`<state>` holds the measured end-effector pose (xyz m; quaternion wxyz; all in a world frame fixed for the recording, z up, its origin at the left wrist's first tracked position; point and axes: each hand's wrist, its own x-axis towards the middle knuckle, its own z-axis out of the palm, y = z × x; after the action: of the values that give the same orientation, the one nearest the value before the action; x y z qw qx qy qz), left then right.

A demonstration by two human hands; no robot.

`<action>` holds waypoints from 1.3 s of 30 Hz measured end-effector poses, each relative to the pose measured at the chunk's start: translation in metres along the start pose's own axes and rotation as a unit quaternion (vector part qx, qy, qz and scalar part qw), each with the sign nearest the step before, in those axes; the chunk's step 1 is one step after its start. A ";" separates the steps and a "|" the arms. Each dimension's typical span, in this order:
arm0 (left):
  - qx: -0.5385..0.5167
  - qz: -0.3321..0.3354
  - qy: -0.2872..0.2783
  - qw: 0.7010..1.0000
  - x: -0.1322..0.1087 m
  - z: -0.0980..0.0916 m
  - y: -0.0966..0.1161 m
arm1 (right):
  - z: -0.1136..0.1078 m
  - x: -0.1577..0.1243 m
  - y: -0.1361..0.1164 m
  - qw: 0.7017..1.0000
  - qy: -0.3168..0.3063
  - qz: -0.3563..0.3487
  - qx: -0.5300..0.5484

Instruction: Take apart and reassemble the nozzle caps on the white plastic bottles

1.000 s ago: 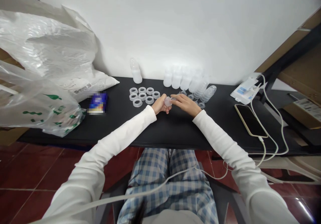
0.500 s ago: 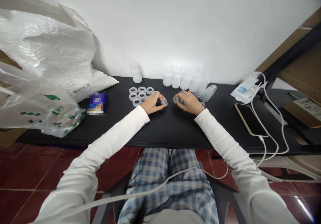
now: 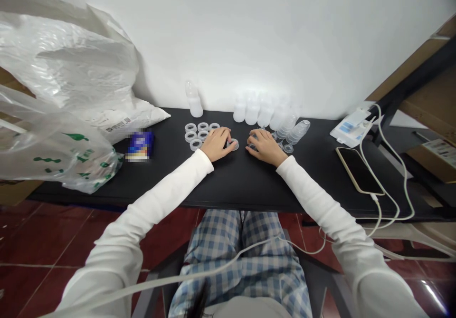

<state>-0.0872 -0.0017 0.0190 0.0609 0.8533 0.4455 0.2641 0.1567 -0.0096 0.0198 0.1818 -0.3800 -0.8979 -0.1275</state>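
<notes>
My left hand (image 3: 216,143) rests low on the black table (image 3: 242,180) with its fingers curled on a clear plastic ring (image 3: 233,144), right beside a group of several similar rings (image 3: 198,132). My right hand (image 3: 262,146) lies a short way to the right, fingers curled over a small clear plastic piece (image 3: 252,145) pressed toward the table. Small clear pieces (image 3: 287,148) lie just right of that hand.
A row of translucent bottles (image 3: 257,111) stands along the wall, with one bottle (image 3: 193,100) apart at left and stacked clear cups (image 3: 294,129) lying at right. Plastic bags (image 3: 60,99) and a blue packet (image 3: 139,146) sit left; a phone (image 3: 359,168) with cable sits right.
The hands held one clear piece together, then drew apart, each with a part. Both have since lowered to the table, the left one toward the group of rings.
</notes>
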 end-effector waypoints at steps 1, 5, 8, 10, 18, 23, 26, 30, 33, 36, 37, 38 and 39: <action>0.014 -0.009 0.002 1.000 0.001 0.001 0.002 | 0.002 0.001 0.000 1.000 -0.002 0.003 -0.004; 0.066 -0.004 -0.005 0.998 0.001 0.006 0.003 | 0.004 0.001 0.002 1.000 -0.021 -0.002 -0.023; 0.094 0.005 -0.024 0.995 0.000 0.009 -0.001 | 0.001 0.000 0.005 0.999 -0.024 -0.014 -0.022; 0.107 -0.001 -0.029 0.994 -0.001 0.010 -0.004 | -0.002 -0.002 0.007 1.000 -0.019 -0.019 -0.015; 0.122 -0.042 -0.046 0.991 -0.002 0.009 -0.007 | -0.007 -0.007 0.014 0.999 -0.035 -0.007 0.007; 0.125 -0.063 -0.042 0.989 -0.003 0.007 -0.007 | -0.012 -0.006 0.012 0.998 -0.058 0.004 -0.001; 0.126 -0.074 -0.041 0.988 -0.003 0.004 -0.006 | -0.013 -0.005 0.010 0.998 -0.067 0.009 -0.005; 0.125 -0.093 -0.046 0.987 -0.002 0.000 -0.004 | -0.014 -0.005 0.008 0.997 -0.080 0.019 -0.010; 0.108 -0.108 -0.051 0.987 -0.002 -0.002 -0.004 | -0.014 -0.006 0.009 0.995 -0.091 0.026 -0.014; 0.069 -0.121 -0.030 0.990 0.000 -0.007 -0.004 | -0.014 -0.007 0.009 0.996 -0.084 0.019 -0.016; 0.053 -0.128 -0.009 0.990 0.001 -0.010 -0.004 | -0.014 -0.007 0.009 0.997 -0.073 0.015 -0.017; 0.039 -0.140 0.019 0.989 0.003 -0.015 -0.006 | -0.014 -0.007 0.008 0.998 -0.056 0.013 -0.019; 0.028 -0.160 0.051 0.985 0.007 -0.021 -0.008 | -0.014 -0.006 0.007 0.999 -0.035 0.013 -0.022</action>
<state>-0.1008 0.0059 0.0369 0.0557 0.7576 0.5859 0.2821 0.1692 -0.0141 0.0307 0.1433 -0.3998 -0.8957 -0.1317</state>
